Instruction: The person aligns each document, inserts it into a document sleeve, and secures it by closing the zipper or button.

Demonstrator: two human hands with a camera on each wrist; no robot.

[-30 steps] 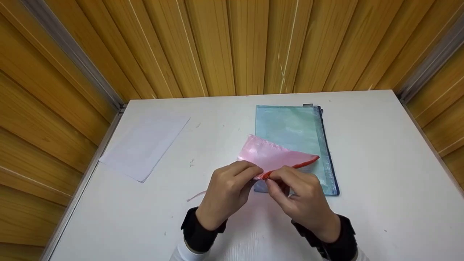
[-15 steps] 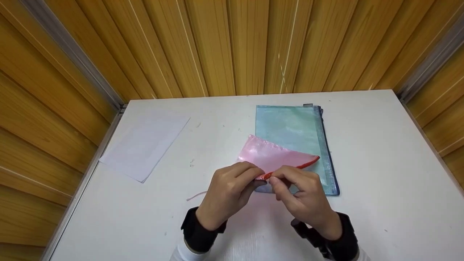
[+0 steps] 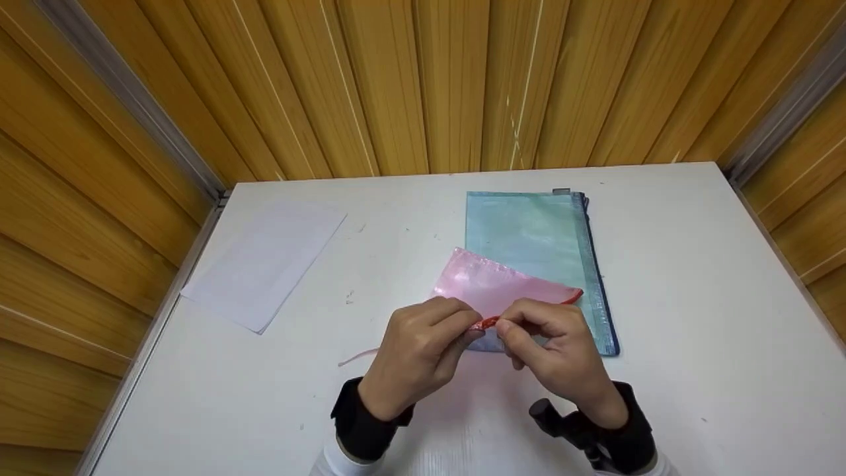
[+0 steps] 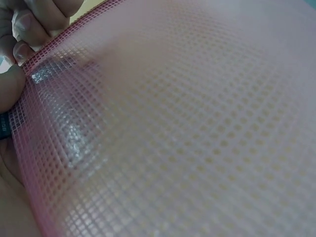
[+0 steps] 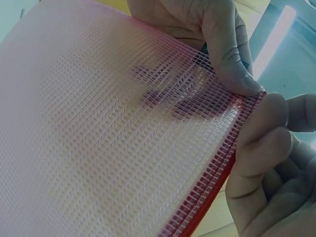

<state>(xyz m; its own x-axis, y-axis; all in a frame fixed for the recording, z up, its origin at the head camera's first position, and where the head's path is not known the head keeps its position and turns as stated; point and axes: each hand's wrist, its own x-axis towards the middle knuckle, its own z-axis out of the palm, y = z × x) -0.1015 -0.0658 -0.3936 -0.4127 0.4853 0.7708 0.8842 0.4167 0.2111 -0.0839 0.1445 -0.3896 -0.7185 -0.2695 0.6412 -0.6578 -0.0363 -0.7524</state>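
Observation:
A pink mesh zipper pouch with a red zipper edge is held up between both hands, overlapping a blue-green pouch in the head view. My left hand pinches its corner at one end of the zipper. Close beside it, the thumb and index finger of my right hand pinch the red edge, and a short stretch of red shows between the hands. The mesh fills most of the left wrist view. In the right wrist view, the red zipper runs down from the pinched corner. The zipper pull is hidden by the fingers.
The blue-green pouch has a dark zipper along its right side and lies flat on the white table. White paper sheets lie at the left edge. A thin pink strap sticks out left of my left hand. Wood-patterned walls enclose the table.
My right hand has shifted slightly right along the red edge, and its wrist has turned, showing more of the black wrist mount. My left hand stays almost still, gripping the corner.

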